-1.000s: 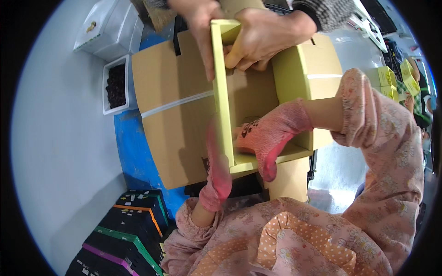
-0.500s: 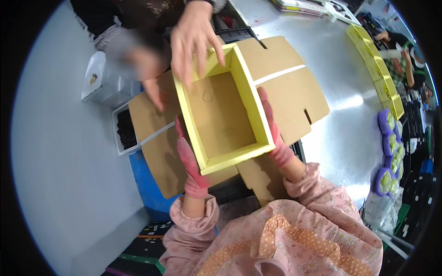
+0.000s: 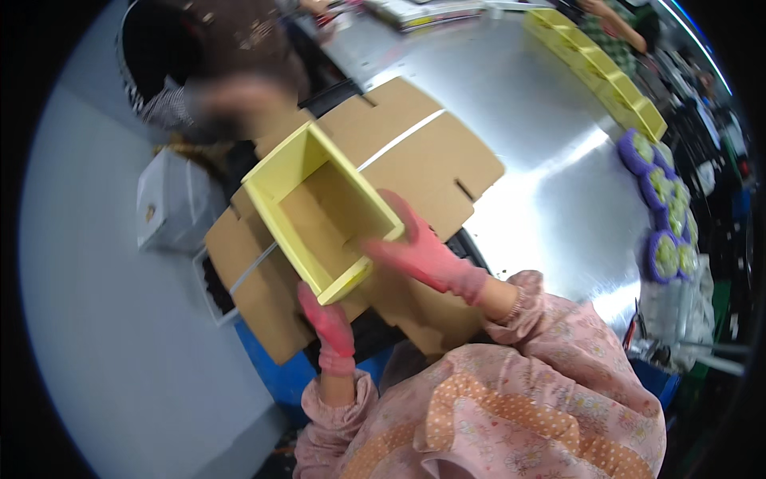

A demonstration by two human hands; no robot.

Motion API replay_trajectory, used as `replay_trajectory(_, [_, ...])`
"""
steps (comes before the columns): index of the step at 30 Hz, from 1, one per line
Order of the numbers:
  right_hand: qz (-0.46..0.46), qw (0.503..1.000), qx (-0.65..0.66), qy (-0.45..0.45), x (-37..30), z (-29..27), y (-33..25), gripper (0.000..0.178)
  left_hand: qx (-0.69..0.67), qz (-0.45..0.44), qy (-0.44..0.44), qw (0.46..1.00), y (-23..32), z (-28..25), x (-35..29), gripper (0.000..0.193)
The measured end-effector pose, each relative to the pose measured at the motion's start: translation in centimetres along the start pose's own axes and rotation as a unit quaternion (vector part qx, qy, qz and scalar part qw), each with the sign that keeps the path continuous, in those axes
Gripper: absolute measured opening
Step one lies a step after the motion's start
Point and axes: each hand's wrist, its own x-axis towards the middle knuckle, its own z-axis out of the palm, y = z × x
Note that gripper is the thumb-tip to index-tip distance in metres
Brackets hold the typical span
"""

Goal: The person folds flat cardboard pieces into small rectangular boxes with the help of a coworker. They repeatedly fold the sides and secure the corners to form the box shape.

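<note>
An open box with pale yellow walls and a brown inside is tilted over flat brown cardboard. My right hand, in a pink glove, grips its near right corner; the thumb reaches over the rim and is smeared by motion. At the near left corner, my left hand, also in a pink glove, is closed against the outside of the wall, with some of its fingers hidden by the box. Beneath lies the unfolded cardboard, slotted and crossed by a white strip.
Across from me a co-worker's blurred hand is close to the box's far end. On the metal table, yellow boxes stand in a row, with green produce in purple nets at the right. A white foam box stands left.
The box has shifted left and tilted in my hands. The co-worker's hand has come off its far rim. My right hand has moved round to the near corner. The whole view has turned somewhat.
</note>
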Motion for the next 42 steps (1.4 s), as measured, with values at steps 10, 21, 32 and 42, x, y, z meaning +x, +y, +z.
replay_trajectory(10, [0.040,0.937,0.208,0.278,-10.3,-22.6,3.6,0.049,0.328,0.136,-0.303,0.884,2.3,4.3,-4.4,0.051])
replay_trajectory(21, [-0.064,0.905,0.000,0.421,-4.2,-40.1,9.9,0.053,0.692,0.050,0.237,0.680,3.7,-17.8,0.8,0.084])
replay_trajectory(32, [-0.174,0.822,-0.481,0.250,6.4,-27.1,7.1,0.057,0.529,-0.129,0.180,0.819,5.2,-16.7,1.9,0.095])
replay_trajectory(42, [-0.131,0.834,-0.524,0.115,3.3,-14.8,7.3,0.053,0.591,-0.063,0.137,0.793,4.0,-15.3,4.2,0.083])
